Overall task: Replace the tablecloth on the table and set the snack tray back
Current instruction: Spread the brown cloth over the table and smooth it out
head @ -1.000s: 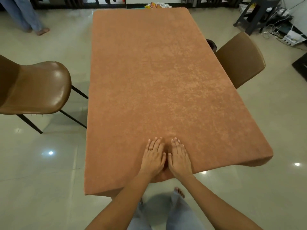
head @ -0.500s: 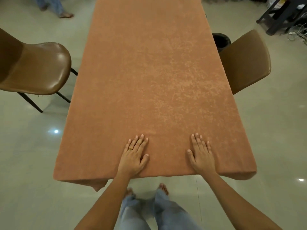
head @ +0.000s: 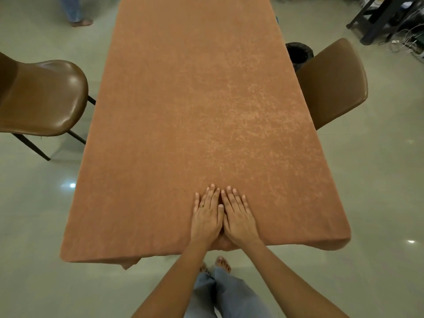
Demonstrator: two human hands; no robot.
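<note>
Tablecloth (head: 195, 115) covers the whole table, an orange-brown sheet with a faint mottled sheen, its near edge draped over the end where the person stands. At that near edge both hands lie flat on the cloth, side by side and touching: the left hand (head: 206, 218), with a ring on one finger, and the right hand (head: 238, 216), each with fingers straight, close together and gripping nothing.

The step in hand looks like smoothing the cloth. To do it well, the palms should stay flat with light, even pressure and sweep from the middle of the near edge out toward the two corners, so slack is pushed off the sides rather than bunched up. The near left corner (head: 130, 262) wants attention: a fold of fabric hangs below the hem there, while the near right corner rounds off more cleanly, so the overhang may be uneven, though the wide lens makes that hard to judge.

Beyond the hands the cloth lies smooth and free of creases up to the far end, which runs out of view. A brown chair (head: 43, 99) stands left of the table and another chair (head: 332, 81) to its right. No snack tray is in sight.
</note>
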